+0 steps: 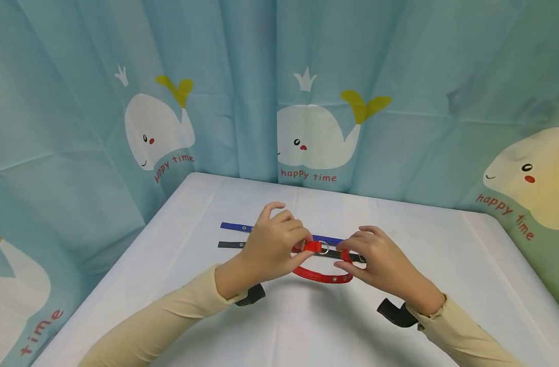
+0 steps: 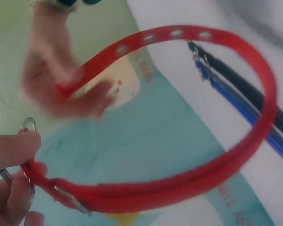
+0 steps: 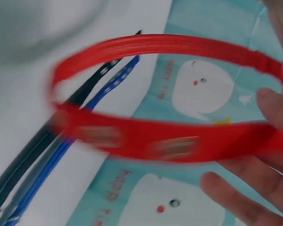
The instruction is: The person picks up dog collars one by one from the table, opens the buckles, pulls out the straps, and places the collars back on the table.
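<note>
A red collar [image 1: 323,277] is bent into a loop between both hands, above the table. My left hand [image 1: 277,247] pinches its buckle end between thumb and fingers, beside a metal ring [image 1: 325,247]. At the other end, my right hand [image 1: 378,257] pinches the strap's tip. Metal-rimmed holes [image 2: 177,34] run along that side of the strap in the left wrist view. Another metal piece [image 2: 73,200] crosses the band near the left fingers. The right hand is blurred in the left wrist view.
A blue collar [image 1: 327,239] and a black collar [image 1: 231,244] lie side by side on the white table [image 1: 206,306], behind the hands. Light blue curtains [image 1: 243,61] with whale prints stand round the table. Black wrist mounts [image 1: 394,312] hang under both wrists.
</note>
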Tool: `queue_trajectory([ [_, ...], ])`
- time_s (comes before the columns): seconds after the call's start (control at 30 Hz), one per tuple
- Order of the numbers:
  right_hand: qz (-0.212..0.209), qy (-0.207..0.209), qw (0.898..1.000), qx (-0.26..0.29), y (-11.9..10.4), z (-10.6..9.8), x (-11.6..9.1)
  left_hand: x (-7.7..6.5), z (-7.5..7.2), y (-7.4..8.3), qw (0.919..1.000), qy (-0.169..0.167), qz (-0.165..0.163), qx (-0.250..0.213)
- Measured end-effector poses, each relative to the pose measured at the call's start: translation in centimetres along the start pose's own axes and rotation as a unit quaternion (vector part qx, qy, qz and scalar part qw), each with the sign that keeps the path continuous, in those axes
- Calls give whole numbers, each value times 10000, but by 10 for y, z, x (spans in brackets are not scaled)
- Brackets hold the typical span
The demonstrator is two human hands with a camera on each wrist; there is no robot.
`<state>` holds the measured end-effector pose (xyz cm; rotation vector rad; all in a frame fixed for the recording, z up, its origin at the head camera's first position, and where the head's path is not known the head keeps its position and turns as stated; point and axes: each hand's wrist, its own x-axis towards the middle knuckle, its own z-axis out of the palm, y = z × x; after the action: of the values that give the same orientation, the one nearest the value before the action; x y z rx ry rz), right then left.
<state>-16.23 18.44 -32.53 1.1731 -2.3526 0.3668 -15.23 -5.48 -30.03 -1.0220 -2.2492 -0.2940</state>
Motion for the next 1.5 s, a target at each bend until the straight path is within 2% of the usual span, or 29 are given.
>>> queue_trajectory([
  [0.2, -765, 780, 9940, 20, -11, 3, 14, 0, 11, 9, 9993, 6, 248, 278],
  [0.33, -1071, 975, 9892, -234, -14, 2, 16, -1, 15, 11, 9995, -41, 123, 285],
  [0.5, -1105, 1090, 9866, -495, -9, -3, 12, -2, 17, 7, 9969, -688, -270, 261],
  [0.63, -1072, 1167, 9862, -489, -4, -6, 7, -3, 17, 4, 9936, -1091, -180, 252],
  [0.73, -1013, 1130, 9879, -320, -4, -6, 6, -2, 18, 4, 9935, -1117, 51, 235],
  [0.87, -1000, 1140, 9884, -36, -6, -4, 7, -1, 18, 6, 9945, -975, 312, 212],
  [0.97, -1039, 1110, 9884, -51, -7, -2, 7, -2, 19, 7, 9935, -948, 579, 254],
  [1.03, -1059, 1114, 9880, -149, -7, -2, 6, -3, 19, 8, 9913, -1048, 707, 361],
  [1.13, -1020, 1108, 9879, -359, -3, -8, 3, -5, 18, 5, 9870, -1333, 663, 597],
  [1.23, -1012, 1334, 9844, -543, 5, -17, 0, -11, 15, -4, 9853, -1457, 468, 757],
  [1.3, -893, 1383, 9841, -673, 13, -24, -5, -16, 11, -13, 9865, -1423, 351, 730],
  [1.37, -839, 1514, 9816, -806, 24, -29, -11, -21, 7, -25, 9900, -1195, 365, 657],
  [1.43, -724, 1453, 9822, -949, 35, -32, -18, -26, 2, -37, 9923, -959, 522, 578],
  [1.5, -663, 1387, 9824, -1065, 45, -33, -24, -29, -1, -48, 9917, -682, 863, 671],
])
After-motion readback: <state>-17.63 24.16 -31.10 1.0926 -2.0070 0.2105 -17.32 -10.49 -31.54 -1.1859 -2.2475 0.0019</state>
